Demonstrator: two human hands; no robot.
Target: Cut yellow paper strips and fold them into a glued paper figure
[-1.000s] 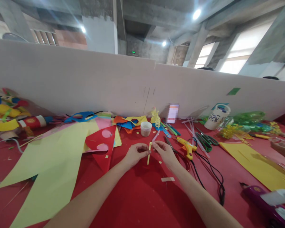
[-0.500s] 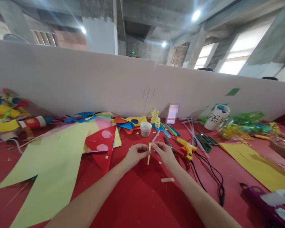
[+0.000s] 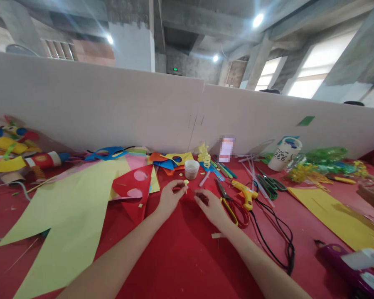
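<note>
My left hand (image 3: 171,198) pinches a small pale yellow paper piece (image 3: 186,182) between thumb and fingertips. Its top looks folded or curled, and the fingers hide most of the rest. To the right, my right hand (image 3: 211,206) is apart from it, fingers loosely curved with a small gap between thumb and forefinger and nothing visible in them. Just beyond the hands stand a small white tub (image 3: 191,169) and a curly yellow paper figure (image 3: 203,155). Scissors with red and yellow handles (image 3: 233,207) lie beside my right wrist.
Pale yellow paper sheets (image 3: 71,216) and a red paper mask (image 3: 134,187) lie left. Right are a yellow glue gun (image 3: 244,193) with black cables, green-handled scissors (image 3: 269,185), a white cup (image 3: 282,155) and a purple tool (image 3: 345,263). A white partition (image 3: 112,104) rises behind.
My right hand has let go of the yellow paper piece and drawn back slightly. My left hand has lifted it a little up and to the left.
</note>
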